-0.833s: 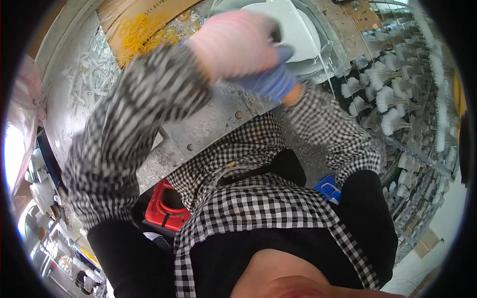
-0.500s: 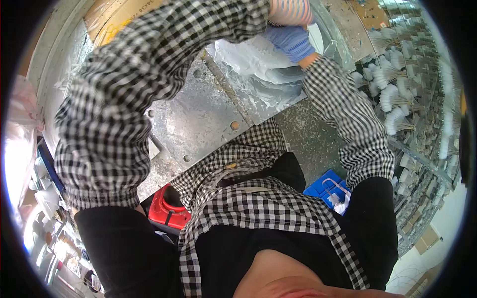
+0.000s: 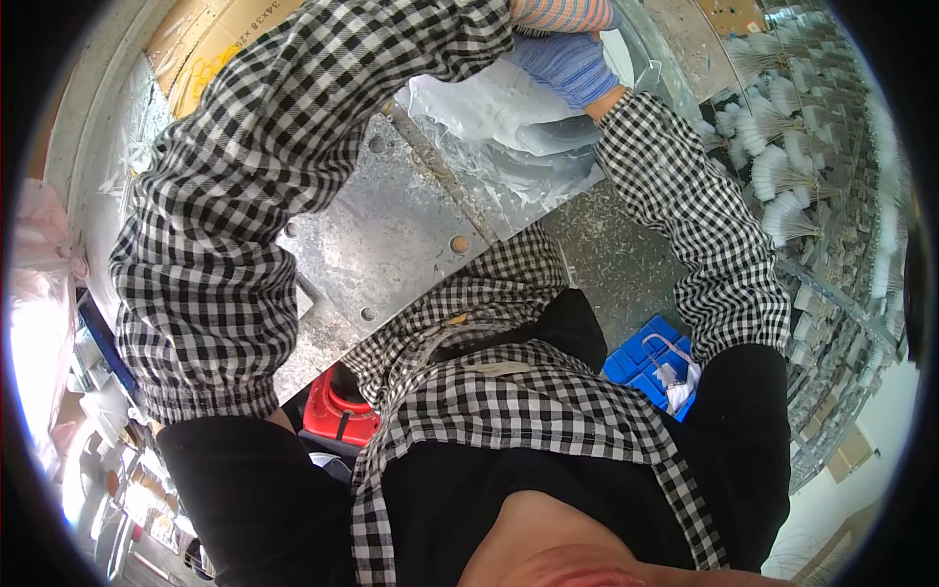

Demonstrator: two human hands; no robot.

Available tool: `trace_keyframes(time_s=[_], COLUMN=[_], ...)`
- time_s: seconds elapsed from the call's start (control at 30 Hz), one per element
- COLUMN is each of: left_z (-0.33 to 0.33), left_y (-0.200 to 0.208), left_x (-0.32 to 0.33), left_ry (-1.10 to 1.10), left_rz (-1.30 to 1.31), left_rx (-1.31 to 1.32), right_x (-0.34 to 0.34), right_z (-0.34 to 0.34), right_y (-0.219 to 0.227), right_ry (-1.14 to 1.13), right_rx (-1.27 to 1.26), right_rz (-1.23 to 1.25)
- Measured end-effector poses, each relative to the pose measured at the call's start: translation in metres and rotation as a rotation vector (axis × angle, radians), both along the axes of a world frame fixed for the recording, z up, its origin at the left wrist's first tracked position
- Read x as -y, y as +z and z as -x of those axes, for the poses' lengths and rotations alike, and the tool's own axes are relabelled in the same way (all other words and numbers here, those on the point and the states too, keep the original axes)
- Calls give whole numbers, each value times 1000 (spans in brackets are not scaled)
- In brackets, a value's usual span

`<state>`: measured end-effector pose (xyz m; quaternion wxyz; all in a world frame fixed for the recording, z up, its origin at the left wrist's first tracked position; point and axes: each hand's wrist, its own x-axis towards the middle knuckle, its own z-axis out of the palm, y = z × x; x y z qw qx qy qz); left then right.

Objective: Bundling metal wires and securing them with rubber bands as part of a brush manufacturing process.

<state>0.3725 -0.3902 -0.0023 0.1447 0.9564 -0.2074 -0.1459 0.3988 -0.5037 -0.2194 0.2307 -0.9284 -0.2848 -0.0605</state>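
White paste (image 3: 469,103) is spread across the metal worktop (image 3: 377,225) beside the gloved hands, its long axis sloping from upper left to lower right. The left hand (image 3: 565,14) is seen just beyond the right hand (image 3: 565,68); with fingers hidden, whether anything is gripped by either cannot be told.

Left arm (image 3: 235,186) arched forward, right arm (image 3: 690,220) extended; left hand (image 3: 569,14) beside right hand (image 3: 561,68), grip unclear.

On my feed, the orange-striped, knit-gloved left hand (image 3: 565,14) is just beyond the blue, knit-gloved right hand (image 3: 567,68), near glossy white paste (image 3: 471,110) beside a grey metal plate (image 3: 381,230); I can't see either grip.
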Motion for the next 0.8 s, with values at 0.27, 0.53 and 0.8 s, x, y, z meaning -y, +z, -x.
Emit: trace_keyframes(time_s=[0.27,0.53,0.8], left_z=[0,11,9], left_y=[-20,-13,-5], left_x=[-36,-35,-35], left_ry=[-60,61,58], left_rz=[-33,21,111], left_rx=[9,-17,-69], right_x=[-37,-46,-33], right_z=[35,49,42], right_y=[67,90,78], right_ry=[76,27,47], right_rx=[-95,-194,-81], right_rz=[167,294,237])
